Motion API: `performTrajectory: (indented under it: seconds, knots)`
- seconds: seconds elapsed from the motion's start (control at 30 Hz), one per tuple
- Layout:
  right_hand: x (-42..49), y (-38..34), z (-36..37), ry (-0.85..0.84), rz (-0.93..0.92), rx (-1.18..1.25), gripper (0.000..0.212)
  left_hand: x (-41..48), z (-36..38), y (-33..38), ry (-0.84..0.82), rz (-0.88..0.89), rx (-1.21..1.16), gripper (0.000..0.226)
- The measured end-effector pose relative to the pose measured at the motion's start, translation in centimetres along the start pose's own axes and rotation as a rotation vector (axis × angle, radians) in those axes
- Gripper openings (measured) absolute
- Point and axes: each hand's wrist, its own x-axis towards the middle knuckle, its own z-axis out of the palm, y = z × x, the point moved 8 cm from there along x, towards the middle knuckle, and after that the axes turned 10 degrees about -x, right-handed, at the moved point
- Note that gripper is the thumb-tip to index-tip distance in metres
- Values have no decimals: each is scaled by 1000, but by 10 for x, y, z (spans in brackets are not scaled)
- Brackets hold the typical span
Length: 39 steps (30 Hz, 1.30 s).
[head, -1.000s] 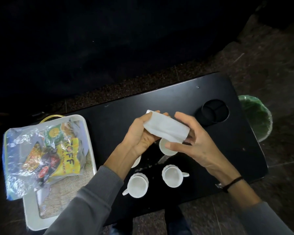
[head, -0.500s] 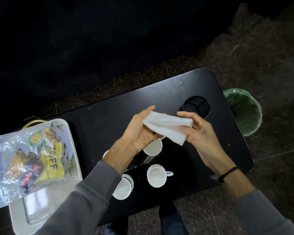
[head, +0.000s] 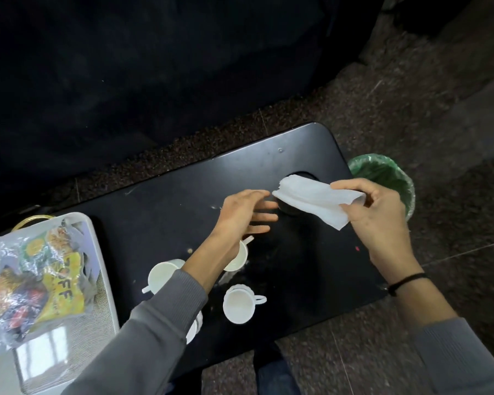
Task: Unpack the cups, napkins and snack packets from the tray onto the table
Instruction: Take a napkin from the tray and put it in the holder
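Above the table, right hand gripping napkin, apparently lengthwise left-right

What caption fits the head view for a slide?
Right hand holds white napkin over black table; left hand open; snack bag on tray.

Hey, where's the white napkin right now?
The white napkin is pinched in the right hand, held above the right end of the black table, over its round recess, with the open left hand just beside it.
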Motion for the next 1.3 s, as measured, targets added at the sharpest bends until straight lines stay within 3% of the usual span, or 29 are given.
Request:
performTrajectory:
  seconds: [0.07,0.27,0.47,0.6,0.73,0.93,1.13,1.3]
  knots:
    - [7,-15,-4,26,-59,-213,44,3,4,3,24,51,111,18]
    - [34,-45,31,-87,-256,-514,20,11,18,10,70,216,337,13]
    - [42,-40,57,-46,-264,-777,16,15,26,13,156,321,552,27]
    - [47,-38,58,-38,-245,-733,20,18,26,12,213,310,610,39]
    - [46,-30,55,-52,-204,-639,38,22,28,7,213,264,641,36]
    - [54,-11,56,-123,-47,-500,15,25,34,4,185,271,655,25]
    - [58,1,64,-232,43,-506,32,28,36,3,159,294,608,19]
    - [58,1,61,-211,16,-515,28,25,36,1,143,342,532,22]
